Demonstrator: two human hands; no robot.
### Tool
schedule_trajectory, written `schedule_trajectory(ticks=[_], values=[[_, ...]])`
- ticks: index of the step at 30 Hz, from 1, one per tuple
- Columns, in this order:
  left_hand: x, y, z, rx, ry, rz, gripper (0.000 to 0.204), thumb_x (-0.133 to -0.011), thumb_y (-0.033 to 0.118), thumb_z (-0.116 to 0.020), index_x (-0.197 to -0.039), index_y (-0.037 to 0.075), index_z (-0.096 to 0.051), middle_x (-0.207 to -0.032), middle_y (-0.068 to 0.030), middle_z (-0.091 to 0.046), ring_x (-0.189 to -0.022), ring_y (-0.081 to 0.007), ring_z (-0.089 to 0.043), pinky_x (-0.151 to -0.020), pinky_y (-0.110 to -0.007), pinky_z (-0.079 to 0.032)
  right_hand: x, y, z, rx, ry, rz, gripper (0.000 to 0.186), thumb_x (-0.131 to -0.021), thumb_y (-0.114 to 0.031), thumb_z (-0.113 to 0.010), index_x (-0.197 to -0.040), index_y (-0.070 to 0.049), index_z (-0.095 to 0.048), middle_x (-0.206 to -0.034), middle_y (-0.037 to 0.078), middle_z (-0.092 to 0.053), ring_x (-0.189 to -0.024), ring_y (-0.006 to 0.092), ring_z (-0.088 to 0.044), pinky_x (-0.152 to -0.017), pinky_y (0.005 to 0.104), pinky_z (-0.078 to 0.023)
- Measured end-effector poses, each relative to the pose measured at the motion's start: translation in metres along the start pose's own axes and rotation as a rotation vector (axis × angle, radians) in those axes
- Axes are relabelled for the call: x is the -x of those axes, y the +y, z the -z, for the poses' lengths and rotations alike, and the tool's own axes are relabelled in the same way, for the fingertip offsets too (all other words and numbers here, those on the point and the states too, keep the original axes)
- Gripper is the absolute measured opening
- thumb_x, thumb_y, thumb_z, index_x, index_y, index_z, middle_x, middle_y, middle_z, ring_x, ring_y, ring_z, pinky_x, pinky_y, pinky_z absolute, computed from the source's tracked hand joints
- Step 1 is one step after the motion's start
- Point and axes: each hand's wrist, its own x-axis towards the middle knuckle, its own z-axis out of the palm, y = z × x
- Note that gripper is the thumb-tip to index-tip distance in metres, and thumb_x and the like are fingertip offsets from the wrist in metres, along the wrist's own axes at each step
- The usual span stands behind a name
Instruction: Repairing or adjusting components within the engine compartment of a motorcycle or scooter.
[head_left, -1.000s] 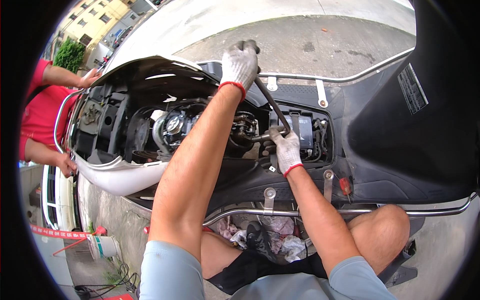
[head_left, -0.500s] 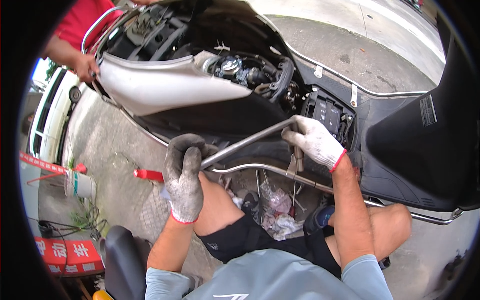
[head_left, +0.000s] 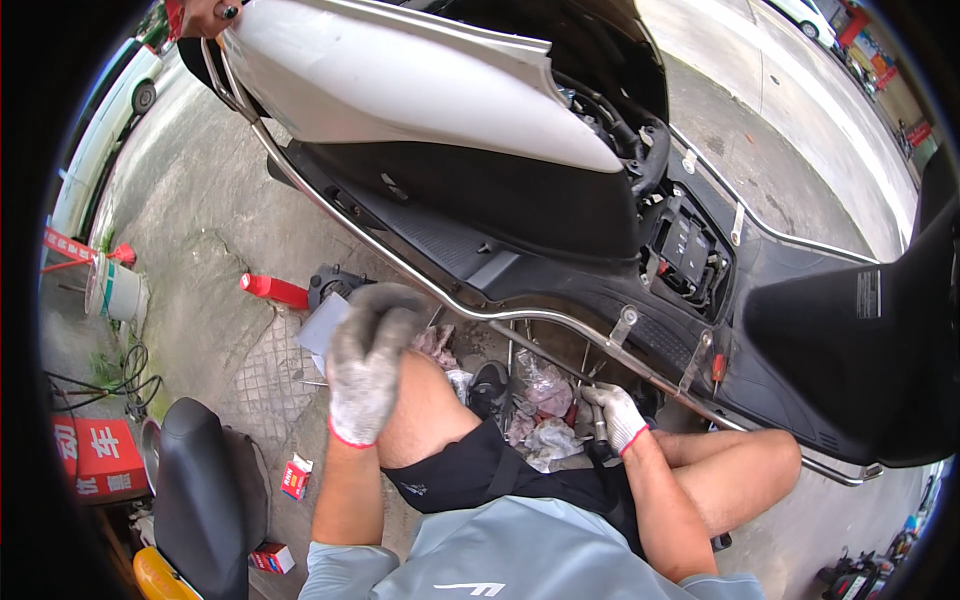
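Note:
My right hand [head_left: 614,416], in a white knit glove, grips an L-shaped socket wrench [head_left: 540,352] near its bend. The wrench's long bar slants up to the left, close under the metal side rail [head_left: 500,309] of a scooter. Its short socket end [head_left: 600,430] points down by the palm. My left hand [head_left: 368,370], in a grey-stained glove, is raised over my left knee. Its fingers are blurred but look apart, with nothing seen in them. The white side panel [head_left: 420,100] of the scooter stands beyond my hands.
A battery [head_left: 685,245] sits in the scooter's open floor compartment. A red-handled screwdriver [head_left: 718,368] lies on the scooter by the rail. Crumpled rags [head_left: 550,440] lie between my feet. On the ground are a red bottle [head_left: 275,290] and small boxes [head_left: 296,477]. Another person's hand [head_left: 205,18] holds the scooter.
My right hand has lowered the wrench toward my lap, below the rail. My left hand has let go of the bar's end. My view has shifted, and the scooter sits higher in it.

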Motion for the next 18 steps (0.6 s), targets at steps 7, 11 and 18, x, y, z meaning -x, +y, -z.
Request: schedule_trajectory(ticks=[7,11,18], values=[[-0.030,-0.004,0.031,0.215,0.211,-0.025,0.015,-0.096,0.005,-0.055,-0.105,-0.003,-0.065,-0.096,-0.0093,-0.069,-0.089,-0.0163,-0.064,-0.086,-0.031,-0.052,-0.038,0.020,0.000,0.145,0.014,-0.048,0.040,-0.092,-0.023,-0.066,-0.121,0.004,-0.065,-0.098,0.005,-0.068,-0.079,0.0130,-0.058,-0.068,0.0295,-0.048],[-0.044,0.009,0.012,0.183,-0.006,-0.049,0.015,-0.095,0.005,-0.056,-0.103,-0.003,-0.066,-0.096,-0.0098,-0.070,-0.090,-0.0158,-0.064,-0.085,-0.031,-0.051,-0.079,0.060,0.019,0.135,0.201,0.029,0.029,-0.092,-0.023,-0.065,-0.106,0.003,-0.071,-0.081,0.007,-0.068,-0.072,0.0187,-0.060,-0.067,0.0341,-0.048],[-0.066,0.060,-0.071,0.020,-0.534,-0.110,0.014,-0.089,-0.001,-0.057,-0.098,-0.002,-0.068,-0.092,-0.0083,-0.067,-0.084,-0.0136,-0.063,-0.077,-0.030,-0.052,-0.147,0.127,0.075,0.801,0.608,-0.046,0.045,-0.089,-0.033,-0.055,-0.109,0.003,-0.070,-0.115,0.034,-0.066,-0.115,0.0448,-0.063,-0.101,0.0501,-0.049]])
